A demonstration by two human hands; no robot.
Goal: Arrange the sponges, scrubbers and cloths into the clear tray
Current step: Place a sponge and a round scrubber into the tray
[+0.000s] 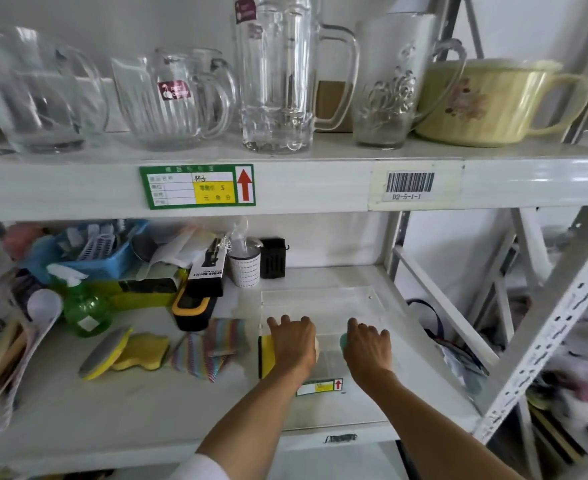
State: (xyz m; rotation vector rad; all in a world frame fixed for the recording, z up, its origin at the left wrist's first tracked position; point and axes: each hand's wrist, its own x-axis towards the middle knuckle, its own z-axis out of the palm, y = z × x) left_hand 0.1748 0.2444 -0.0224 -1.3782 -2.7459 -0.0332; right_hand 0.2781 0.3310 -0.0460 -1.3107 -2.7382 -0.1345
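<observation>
The left hand (294, 342) presses palm-down on a yellow sponge (266, 356) with a black edge, its long axis running front to back at the clear tray (372, 296)'s left wall. The right hand (367, 348) covers a teal scrubber (343, 341); whether it is gripped, I cannot tell. Striped cloths (209, 348) and more yellow sponges (126, 351) lie left, outside the tray.

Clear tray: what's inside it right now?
In the clear tray: a yellow sponge with a black edge under the left hand, something teal under the right hand. Hands cover the rest.
</observation>
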